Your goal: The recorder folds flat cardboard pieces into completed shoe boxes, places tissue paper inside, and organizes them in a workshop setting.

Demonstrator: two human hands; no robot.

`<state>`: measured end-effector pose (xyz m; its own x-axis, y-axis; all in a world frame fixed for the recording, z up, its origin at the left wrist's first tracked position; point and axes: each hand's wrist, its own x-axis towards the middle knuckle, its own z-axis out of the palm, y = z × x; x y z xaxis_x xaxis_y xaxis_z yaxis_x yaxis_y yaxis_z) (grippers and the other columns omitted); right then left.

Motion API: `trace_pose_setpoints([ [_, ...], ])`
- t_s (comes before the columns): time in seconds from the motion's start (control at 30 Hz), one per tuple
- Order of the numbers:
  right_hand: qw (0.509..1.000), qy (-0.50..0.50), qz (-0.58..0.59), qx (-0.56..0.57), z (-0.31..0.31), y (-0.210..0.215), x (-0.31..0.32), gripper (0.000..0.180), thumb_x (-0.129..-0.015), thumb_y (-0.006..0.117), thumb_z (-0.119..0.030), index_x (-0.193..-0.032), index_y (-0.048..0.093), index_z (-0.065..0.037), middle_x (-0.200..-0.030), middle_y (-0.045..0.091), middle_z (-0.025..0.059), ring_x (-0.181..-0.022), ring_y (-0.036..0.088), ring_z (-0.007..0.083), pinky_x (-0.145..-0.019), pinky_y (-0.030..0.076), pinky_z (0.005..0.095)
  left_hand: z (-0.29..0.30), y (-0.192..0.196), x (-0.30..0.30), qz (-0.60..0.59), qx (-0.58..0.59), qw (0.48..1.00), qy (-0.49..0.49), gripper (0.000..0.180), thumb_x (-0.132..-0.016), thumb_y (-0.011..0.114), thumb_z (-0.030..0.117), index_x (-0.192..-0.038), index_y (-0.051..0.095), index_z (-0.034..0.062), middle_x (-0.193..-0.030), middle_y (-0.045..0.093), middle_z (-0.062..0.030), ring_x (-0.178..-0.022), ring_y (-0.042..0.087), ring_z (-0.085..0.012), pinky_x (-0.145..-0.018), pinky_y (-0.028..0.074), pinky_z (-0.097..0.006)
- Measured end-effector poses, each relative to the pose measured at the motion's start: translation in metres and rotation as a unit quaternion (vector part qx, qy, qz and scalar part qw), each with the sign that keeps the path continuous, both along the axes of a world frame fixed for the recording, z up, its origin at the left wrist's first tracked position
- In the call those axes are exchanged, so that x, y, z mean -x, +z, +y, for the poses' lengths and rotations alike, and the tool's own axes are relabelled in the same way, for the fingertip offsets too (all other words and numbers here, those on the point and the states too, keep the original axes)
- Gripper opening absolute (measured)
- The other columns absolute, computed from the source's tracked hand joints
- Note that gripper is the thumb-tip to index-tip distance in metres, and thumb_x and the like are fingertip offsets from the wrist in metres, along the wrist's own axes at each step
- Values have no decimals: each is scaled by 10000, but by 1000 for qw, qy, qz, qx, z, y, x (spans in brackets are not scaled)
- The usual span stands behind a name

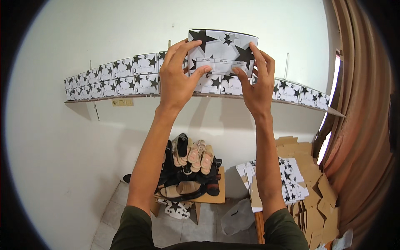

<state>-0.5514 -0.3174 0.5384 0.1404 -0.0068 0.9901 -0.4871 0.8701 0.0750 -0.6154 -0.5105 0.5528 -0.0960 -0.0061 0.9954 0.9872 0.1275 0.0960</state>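
I hold a white shoe box with black stars (221, 52) up in front of the wall shelf (137, 97), its labelled end facing me. My left hand (178, 79) grips the box's left side, fingers spread over its edge. On the right side my right hand (256, 85) clamps the box. The box sits above the row of matching star-printed boxes (121, 75) stacked two high along the shelf, in line with the second layer's gap.
Below, a small wooden table (220, 193) carries a pile of sandals (189, 166). Flattened star-printed boxes (291, 177) and brown cardboard sheets (314, 196) lie at the right. A brown curtain (362, 125) hangs at the far right. A plastic bag (237, 216) lies on the tiled floor.
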Motion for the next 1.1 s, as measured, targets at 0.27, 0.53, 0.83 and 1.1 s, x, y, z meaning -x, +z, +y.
trace_pose_setpoints([
  [0.27,999,4,-39,2,30,1,89,667,-866,804,-151,-1470,525,-113,-1326,545,149,-1012,643,257,-725,567,362,29,-4,87,-15,-2,1000,13,573,-780,860,95,-1306,640,154,-1347,566,-107,-1216,625,-295,-816,654,-363],
  [0.53,997,-13,-67,21,42,-1,153,633,-884,785,-171,-1461,530,-113,-1327,544,162,-1101,635,286,-804,568,399,45,-4,165,-7,16,1000,5,567,-780,863,110,-1299,639,154,-1352,554,-121,-1150,638,-286,-769,655,-369],
  [0.83,995,-57,-78,22,53,-8,207,563,-888,788,-180,-1408,578,-129,-1333,539,174,-826,622,221,-688,550,361,54,-9,227,-17,44,999,6,528,-795,864,173,-1278,652,145,-1367,551,-156,-1136,640,-280,-739,645,-355],
  [1.1,990,-94,-108,14,60,-10,228,510,-929,747,-233,-1400,572,-146,-1365,504,197,-974,663,294,-743,574,393,62,-15,253,34,46,996,63,562,-792,850,278,-1285,640,109,-1334,588,-180,-1098,633,-337,-903,560,-416],
])
